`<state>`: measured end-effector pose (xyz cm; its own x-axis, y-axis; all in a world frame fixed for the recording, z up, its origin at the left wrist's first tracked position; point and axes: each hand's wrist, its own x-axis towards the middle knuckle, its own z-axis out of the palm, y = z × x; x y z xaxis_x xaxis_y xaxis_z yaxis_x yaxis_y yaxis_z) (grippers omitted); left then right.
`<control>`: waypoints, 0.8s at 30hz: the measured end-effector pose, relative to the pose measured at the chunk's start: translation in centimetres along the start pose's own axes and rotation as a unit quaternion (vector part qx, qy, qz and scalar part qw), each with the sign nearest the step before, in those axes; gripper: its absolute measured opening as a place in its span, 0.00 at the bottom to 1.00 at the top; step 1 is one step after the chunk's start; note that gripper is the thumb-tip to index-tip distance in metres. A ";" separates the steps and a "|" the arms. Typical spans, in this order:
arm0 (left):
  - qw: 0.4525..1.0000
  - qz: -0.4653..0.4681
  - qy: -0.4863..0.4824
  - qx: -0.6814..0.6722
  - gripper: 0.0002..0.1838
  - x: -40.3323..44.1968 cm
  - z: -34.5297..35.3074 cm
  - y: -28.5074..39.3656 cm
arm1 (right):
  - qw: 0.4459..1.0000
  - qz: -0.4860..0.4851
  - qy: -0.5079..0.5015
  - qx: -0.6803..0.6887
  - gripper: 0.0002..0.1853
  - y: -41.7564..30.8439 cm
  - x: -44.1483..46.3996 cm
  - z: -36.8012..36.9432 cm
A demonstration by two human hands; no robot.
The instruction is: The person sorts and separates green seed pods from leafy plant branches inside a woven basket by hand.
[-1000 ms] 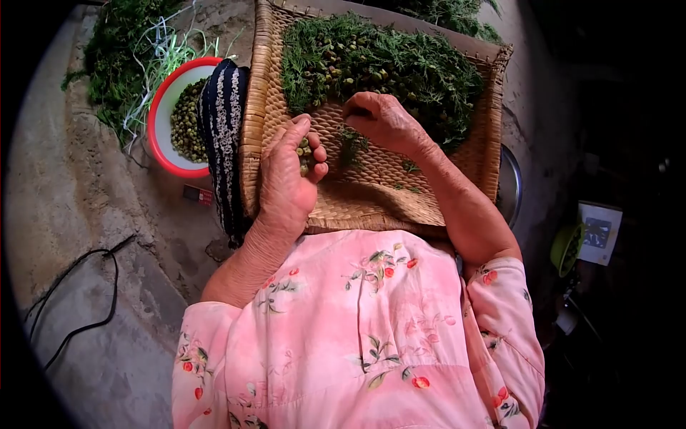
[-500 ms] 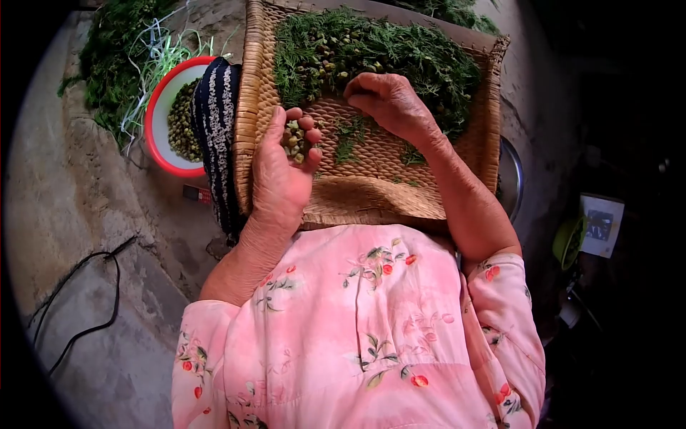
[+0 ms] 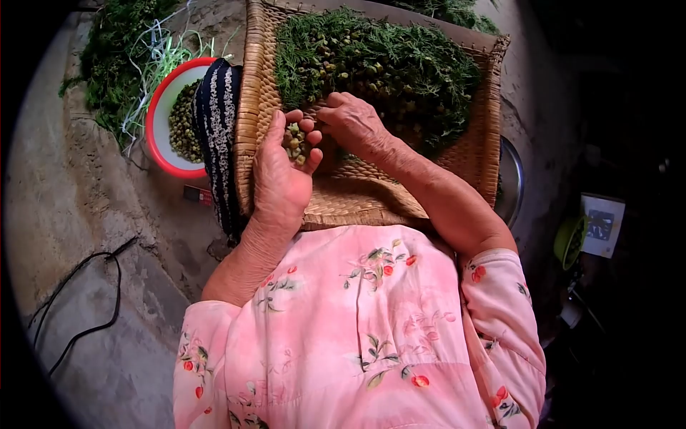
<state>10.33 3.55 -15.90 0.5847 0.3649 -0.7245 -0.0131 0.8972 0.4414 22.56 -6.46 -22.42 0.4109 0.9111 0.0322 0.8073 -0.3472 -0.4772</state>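
Note:
My left hand (image 3: 279,175) is cupped palm up over the left side of a woven tray (image 3: 487,154), its fingers curled round a handful of small green cones (image 3: 294,145). Close beside those fingertips is my right hand (image 3: 355,127), back upward, with thumb and fingers pinched together. Whatever the pinch may contain is hidden. Feathery green conifer sprigs (image 3: 436,68) with many cones among them heap up in the far part of the tray, just beyond both hands.
A red-rimmed white bowl (image 3: 153,136) of green cones stands left of the tray, partly covered by a dark patterned cloth (image 3: 216,121). More greenery (image 3: 107,71) and pale plastic string (image 3: 153,86) lie behind it. A black cable (image 3: 114,300) crosses the floor at left.
My right hand has moved left from the heap's edge to beside my left hand's fingertips. My left hand stays in place with its cones.

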 end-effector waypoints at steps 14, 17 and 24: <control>0.997 -0.036 -0.069 -0.020 0.18 0.6 0.0 -0.5 | 0.927 0.028 -0.045 0.372 0.09 -2.0 -0.3 -8.8; 0.998 -0.038 -0.051 -0.004 0.17 0.2 0.1 -0.1 | 0.934 0.214 -0.042 0.282 0.11 -0.6 -1.0 -11.1; 0.998 -0.028 -0.050 0.009 0.14 0.2 0.0 -0.3 | 0.950 0.220 -0.199 -0.100 0.08 5.4 -5.1 -8.6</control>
<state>10.42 3.35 -16.19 0.6628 0.2859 -0.6921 0.0363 0.9109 0.4110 28.43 -14.89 -17.63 0.5666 0.6667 -0.4842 0.6757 -0.7123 -0.1901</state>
